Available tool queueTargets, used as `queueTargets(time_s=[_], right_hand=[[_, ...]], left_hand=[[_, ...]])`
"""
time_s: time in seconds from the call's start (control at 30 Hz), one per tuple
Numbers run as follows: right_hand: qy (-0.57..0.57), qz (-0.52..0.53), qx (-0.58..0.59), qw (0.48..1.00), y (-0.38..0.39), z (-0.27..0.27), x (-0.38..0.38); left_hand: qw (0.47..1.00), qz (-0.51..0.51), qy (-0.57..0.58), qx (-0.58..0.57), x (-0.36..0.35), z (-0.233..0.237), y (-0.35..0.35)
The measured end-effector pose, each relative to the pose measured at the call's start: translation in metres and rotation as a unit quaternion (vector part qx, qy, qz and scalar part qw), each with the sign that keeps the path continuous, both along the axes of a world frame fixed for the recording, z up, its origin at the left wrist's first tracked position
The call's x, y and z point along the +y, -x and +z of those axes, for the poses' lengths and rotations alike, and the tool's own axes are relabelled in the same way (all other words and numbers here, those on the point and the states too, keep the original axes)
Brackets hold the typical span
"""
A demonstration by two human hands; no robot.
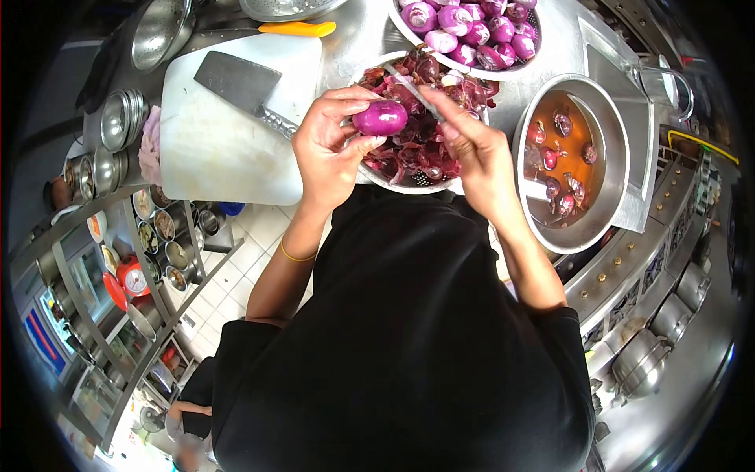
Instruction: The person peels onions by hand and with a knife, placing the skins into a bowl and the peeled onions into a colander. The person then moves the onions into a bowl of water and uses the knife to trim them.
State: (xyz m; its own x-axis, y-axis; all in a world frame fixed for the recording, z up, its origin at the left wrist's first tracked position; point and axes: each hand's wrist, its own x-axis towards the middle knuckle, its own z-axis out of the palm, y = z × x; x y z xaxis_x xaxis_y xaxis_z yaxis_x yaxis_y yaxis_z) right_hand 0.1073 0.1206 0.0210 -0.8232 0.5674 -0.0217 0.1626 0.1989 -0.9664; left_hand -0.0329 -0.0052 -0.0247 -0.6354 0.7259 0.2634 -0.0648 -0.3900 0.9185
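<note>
My left hand (336, 141) grips a smooth, peeled red onion (381, 119) between thumb and fingers. To its right, my right hand (472, 145) is closed around a small knife (409, 86), its blade pointing up and left, apart from the onion. Both hands are over a colander (417, 187) heaped with dark red onion skins (409, 141). Behind it, a second colander (537, 57) holds several peeled purple onions (476, 33). At the right stands a steel basin (616, 169) of brownish water with several unpeeled onions (562, 123) in it.
A cleaver (236, 79) lies on the white cutting board (236, 161) at the left. Beyond the board is a yellow-handled tool (299, 29). Steel bowls (118, 118) and a pink cloth (149, 145) sit further left. Another person (193, 417) is at the lower left.
</note>
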Motion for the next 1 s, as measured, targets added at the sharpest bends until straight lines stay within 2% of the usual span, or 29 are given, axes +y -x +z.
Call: queueTargets(time_s=[0.03, 0.1, 0.17, 0.23, 0.3, 0.33, 0.37, 0.43, 0.47, 0.5, 0.53, 0.57, 0.63, 0.73, 0.8, 0.83, 0.9, 0.93, 0.97, 1.0], right_hand=[[0.0, 0.0, 0.0, 1.0, -0.001, 0.0, 0.003], [0.143, -0.02, -0.021, 0.989, -0.004, -0.001, 0.01], [0.154, -0.004, -0.03, 0.988, -0.01, -0.013, 0.016], [0.287, 0.007, -0.088, 0.954, -0.013, -0.022, 0.018], [0.346, 0.037, -0.134, 0.928, -0.016, -0.024, 0.018], [0.351, 0.034, -0.142, 0.925, -0.019, -0.028, 0.017], [0.355, 0.031, -0.149, 0.923, -0.02, -0.031, 0.016], [0.315, 0.023, -0.169, 0.934, -0.024, -0.029, 0.013], [0.153, 0.04, -0.151, 0.976, -0.028, -0.029, 0.009], [-0.014, 0.051, -0.131, 0.99, -0.032, -0.029, 0.007], [-0.129, 0.038, -0.09, 0.987, -0.031, -0.029, 0.003], [-0.073, 0.028, -0.178, 0.981, -0.034, -0.018, 0.001], [-0.111, 0.035, -0.22, 0.968, -0.041, -0.016, -0.003], [-0.089, 0.001, -0.232, 0.969, -0.052, -0.011, -0.008], [-0.107, -0.025, -0.202, 0.973, -0.062, -0.006, -0.007], [-0.118, -0.037, -0.196, 0.973, -0.069, -0.004, -0.006], [-0.094, -0.062, -0.213, 0.971, -0.083, 0.022, 0.0], [-0.071, -0.072, -0.23, 0.968, -0.092, 0.031, 0.003], [-0.048, -0.082, -0.223, 0.97, -0.104, 0.027, 0.006], [-0.06, -0.108, -0.202, 0.972, -0.115, 0.025, 0.008]], left_hand=[[1.0, -0.006, -0.027, 0.014, 0.001, -0.002, 0.001], [0.998, -0.012, -0.054, 0.028, 0.003, -0.009, 0.005], [0.989, -0.001, -0.114, 0.089, 0.005, -0.015, 0.009], [0.994, 0.009, -0.089, 0.059, 0.005, -0.01, 0.006], [0.997, 0.014, -0.063, 0.03, 0.004, -0.003, 0.005], [0.99, -0.038, -0.062, -0.118, 0.001, 0.0, 0.008], [0.959, -0.091, -0.057, -0.263, 0.002, 0.003, 0.01], [0.962, -0.105, -0.041, -0.248, 0.006, -0.002, 0.015], [0.955, -0.126, -0.046, -0.264, 0.008, -0.006, 0.019], [0.947, -0.151, -0.051, -0.279, 0.013, -0.008, 0.023], [0.951, -0.137, -0.025, -0.278, 0.021, -0.003, 0.025], [0.942, -0.143, -0.002, -0.303, 0.029, 0.001, 0.031], [0.949, -0.16, 0.047, -0.268, 0.056, 0.002, 0.05], [0.974, -0.143, 0.172, 0.024, 0.119, 0.007, 0.067], [0.942, -0.109, 0.181, 0.26, 0.165, 0.006, 0.069], [0.904, -0.082, 0.168, 0.384, 0.183, 0.008, 0.065], [0.857, -0.107, 0.164, 0.477, 0.208, 0.017, 0.045], [0.832, -0.128, 0.209, 0.497, 0.218, 0.016, 0.034], [0.793, -0.123, 0.211, 0.558, 0.227, 0.013, 0.024], [0.786, -0.108, 0.201, 0.574, 0.238, 0.001, 0.021]])
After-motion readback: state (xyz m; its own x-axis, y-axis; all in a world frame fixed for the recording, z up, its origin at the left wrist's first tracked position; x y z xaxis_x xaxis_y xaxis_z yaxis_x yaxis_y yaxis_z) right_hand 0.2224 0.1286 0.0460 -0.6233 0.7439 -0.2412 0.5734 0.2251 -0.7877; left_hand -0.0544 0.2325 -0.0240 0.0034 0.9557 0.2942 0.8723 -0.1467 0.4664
